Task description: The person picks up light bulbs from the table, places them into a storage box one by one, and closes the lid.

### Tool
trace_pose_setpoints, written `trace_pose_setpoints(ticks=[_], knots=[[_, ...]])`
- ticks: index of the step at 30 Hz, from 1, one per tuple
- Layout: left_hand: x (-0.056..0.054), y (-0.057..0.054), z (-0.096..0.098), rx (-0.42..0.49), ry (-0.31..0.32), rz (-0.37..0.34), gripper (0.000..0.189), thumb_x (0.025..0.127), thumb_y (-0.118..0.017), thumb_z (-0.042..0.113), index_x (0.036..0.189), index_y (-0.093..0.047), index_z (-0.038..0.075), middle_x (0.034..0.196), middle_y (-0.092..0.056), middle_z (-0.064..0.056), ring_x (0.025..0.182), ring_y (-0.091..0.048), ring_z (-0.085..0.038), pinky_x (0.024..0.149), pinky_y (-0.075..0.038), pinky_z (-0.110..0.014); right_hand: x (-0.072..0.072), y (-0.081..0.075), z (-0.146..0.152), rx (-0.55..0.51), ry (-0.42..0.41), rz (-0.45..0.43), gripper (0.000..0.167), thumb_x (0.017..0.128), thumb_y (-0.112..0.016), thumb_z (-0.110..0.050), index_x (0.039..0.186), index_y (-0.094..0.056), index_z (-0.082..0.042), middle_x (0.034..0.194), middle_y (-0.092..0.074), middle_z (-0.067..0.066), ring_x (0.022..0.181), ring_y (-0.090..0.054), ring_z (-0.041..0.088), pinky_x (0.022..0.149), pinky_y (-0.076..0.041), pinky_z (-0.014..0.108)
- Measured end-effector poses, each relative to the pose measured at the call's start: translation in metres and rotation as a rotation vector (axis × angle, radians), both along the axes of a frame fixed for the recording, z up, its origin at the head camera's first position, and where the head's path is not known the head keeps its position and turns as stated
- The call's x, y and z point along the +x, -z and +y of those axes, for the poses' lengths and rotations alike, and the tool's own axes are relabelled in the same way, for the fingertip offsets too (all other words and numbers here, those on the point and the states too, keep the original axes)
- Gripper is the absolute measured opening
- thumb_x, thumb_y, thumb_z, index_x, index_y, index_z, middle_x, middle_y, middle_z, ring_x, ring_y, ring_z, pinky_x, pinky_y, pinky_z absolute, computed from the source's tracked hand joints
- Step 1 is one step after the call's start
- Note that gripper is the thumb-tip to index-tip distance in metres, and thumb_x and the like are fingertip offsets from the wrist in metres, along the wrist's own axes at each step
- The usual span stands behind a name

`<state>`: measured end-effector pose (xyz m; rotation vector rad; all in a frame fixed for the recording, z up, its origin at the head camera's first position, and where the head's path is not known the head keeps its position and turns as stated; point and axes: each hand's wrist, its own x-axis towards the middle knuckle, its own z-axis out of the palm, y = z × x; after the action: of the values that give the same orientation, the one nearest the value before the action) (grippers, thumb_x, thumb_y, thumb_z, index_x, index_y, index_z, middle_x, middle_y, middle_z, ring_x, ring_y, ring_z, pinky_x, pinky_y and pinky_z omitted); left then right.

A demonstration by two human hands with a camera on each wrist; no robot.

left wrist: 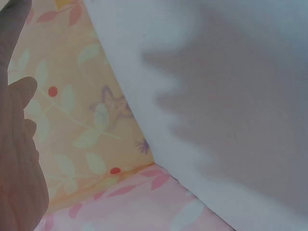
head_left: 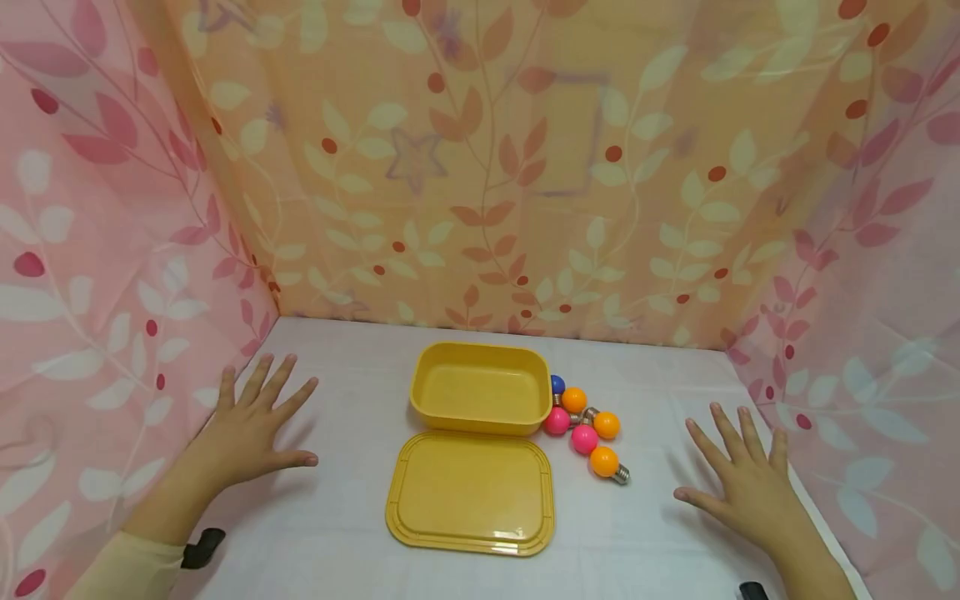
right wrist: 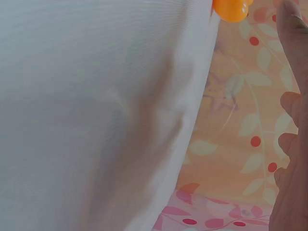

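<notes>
My left hand [head_left: 246, 433] hovers over the left side of the white table, fingers spread, holding nothing. On the right side, my right hand [head_left: 750, 492] is likewise spread above the table with nothing in it. Between them stands a yellow plastic box [head_left: 480, 423], its inside bare. Its yellow lid [head_left: 471, 492] lies flat just in front of it. Right of the box is a cluster of small bulbs with metal screw bases: an orange bulb [head_left: 604, 461] nearest the front, a pink bulb [head_left: 584, 439], and a blue bulb [head_left: 557, 384] partly hidden behind the box.
The white table [head_left: 337, 533] is bounded by an orange leaf-patterned curtain [head_left: 480, 208] at the back. Pink patterned curtains rise along the left side [head_left: 112, 250] and the right side [head_left: 885, 333]. Dark straps show near both wrists.
</notes>
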<state>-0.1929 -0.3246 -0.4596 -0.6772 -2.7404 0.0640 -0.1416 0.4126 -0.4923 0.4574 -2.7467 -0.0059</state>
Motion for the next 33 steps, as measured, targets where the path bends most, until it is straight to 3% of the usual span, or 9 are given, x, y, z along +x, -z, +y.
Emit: trace_pose_setpoints(ticks=[6, 13, 21, 33], knots=[[-0.006, -0.002, 0.011, 0.047, -0.015, -0.061, 0.116, 0.073, -0.064, 0.087, 0.163, -0.029, 0.023, 0.171, -0.007, -0.02, 0.157, 0.014, -0.04, 0.115, 0.024, -0.071, -0.009, 0.004, -0.005, -0.003, 0.0, -0.008, 0.111, 0.075, -0.073, -0.077, 0.164, -0.026, -0.03, 0.173, -0.007, 0.013, 0.157, 0.016, 0.037, 0.112, 0.026, 0.072], [-0.008, 0.001, 0.023, 0.104, -0.003, -0.121, 0.12, 0.071, -0.074, 0.08, 0.165, -0.024, 0.023, 0.172, 0.001, -0.019, 0.157, 0.017, -0.04, 0.114, 0.023, -0.072, -0.009, 0.008, -0.014, -0.005, -0.001, -0.022, 0.111, 0.074, -0.073, -0.078, 0.164, -0.027, -0.03, 0.173, -0.007, 0.013, 0.157, 0.017, 0.037, 0.113, 0.025, 0.072], [-0.021, -0.001, 0.036, 0.187, 0.031, -0.147, 0.126, 0.068, -0.074, 0.082, 0.165, -0.022, 0.022, 0.172, 0.001, -0.019, 0.157, 0.016, -0.039, 0.116, 0.022, -0.071, -0.011, 0.008, -0.018, -0.04, -0.027, -0.008, 0.113, 0.072, -0.076, -0.077, 0.163, -0.029, -0.029, 0.171, -0.015, 0.015, 0.158, 0.011, 0.038, 0.114, 0.023, 0.073], [-0.035, -0.003, 0.061, 0.313, 0.084, -0.219, 0.125, 0.071, -0.075, 0.078, 0.166, -0.016, 0.024, 0.172, 0.001, -0.019, 0.157, 0.011, -0.043, 0.118, 0.014, -0.073, -0.011, 0.007, -0.027, -0.191, -0.034, -0.071, 0.11, 0.076, -0.081, -0.066, 0.164, -0.026, -0.03, 0.17, -0.02, 0.015, 0.158, -0.001, 0.042, 0.118, 0.021, 0.068]])
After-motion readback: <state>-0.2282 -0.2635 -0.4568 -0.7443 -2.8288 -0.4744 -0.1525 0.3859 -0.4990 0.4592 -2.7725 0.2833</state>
